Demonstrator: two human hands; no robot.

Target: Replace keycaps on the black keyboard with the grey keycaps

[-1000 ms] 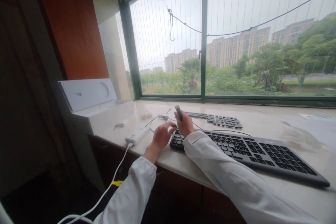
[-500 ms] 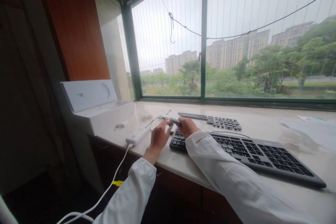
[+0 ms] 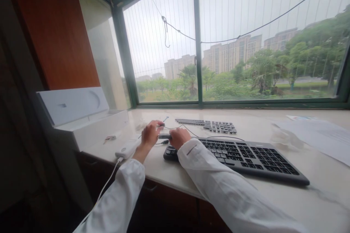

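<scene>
My left hand (image 3: 150, 133) is closed, its thumb and fingers pinching the thin black cable (image 3: 169, 127) of the keyboard. In my right hand (image 3: 179, 137) is a small dark bar-shaped tool (image 3: 164, 136), gripped at one end and pointing left towards my left hand; its exact kind is unclear. The black keyboard (image 3: 246, 156) lies under my right forearm, many of its keycaps off and a few still in place on its left part. Just below the tool rests a black cable plug (image 3: 165, 142). Behind, loose black keycaps (image 3: 218, 126) lie in rows.
A white power strip (image 3: 127, 149) with a white cord (image 3: 105, 185) sits left, near the counter's front edge. An open white box (image 3: 82, 123) stands at the far left. Papers (image 3: 319, 138) and clear plastic (image 3: 287, 140) lie right. A small blue tool (image 3: 166, 119) is near the window.
The view has swung right, so things appear shifted left. My hands have drawn a little apart, and the cable near my left hand is now pinched and raised. My right hand keeps the dark tool.
</scene>
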